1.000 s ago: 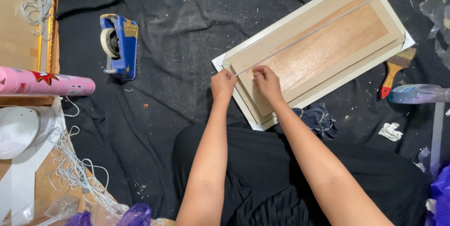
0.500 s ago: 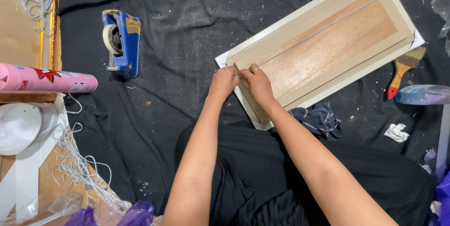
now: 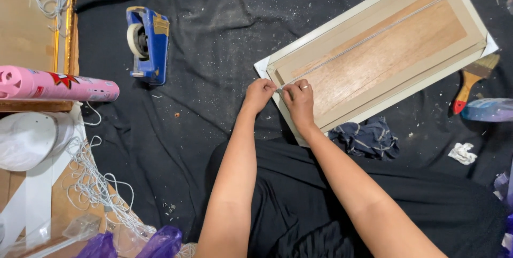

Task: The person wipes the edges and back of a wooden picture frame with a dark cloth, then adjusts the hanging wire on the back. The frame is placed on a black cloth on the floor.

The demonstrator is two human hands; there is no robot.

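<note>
A long wooden picture frame (image 3: 385, 57) lies back side up on a black cloth, tilted up to the right, with a white border around it. A thin cord (image 3: 374, 33) runs lengthwise across its back. My left hand (image 3: 258, 94) and my right hand (image 3: 299, 97) meet at the frame's near left end, both pinching the end of the cord. A ring is on my right hand. My forearms reach forward over my lap, covered in black cloth.
A blue tape dispenser (image 3: 147, 44) lies to the left. A pink roll (image 3: 53, 85), white string (image 3: 96, 183) and a gold frame (image 3: 37, 28) sit at far left. A red-handled paintbrush (image 3: 473, 79), a dark rag (image 3: 368, 137) and crumpled paper (image 3: 463, 153) lie right.
The view has shifted slightly. Both hands stay at the frame's left end working the cord, the fingers a little closer together than before.
</note>
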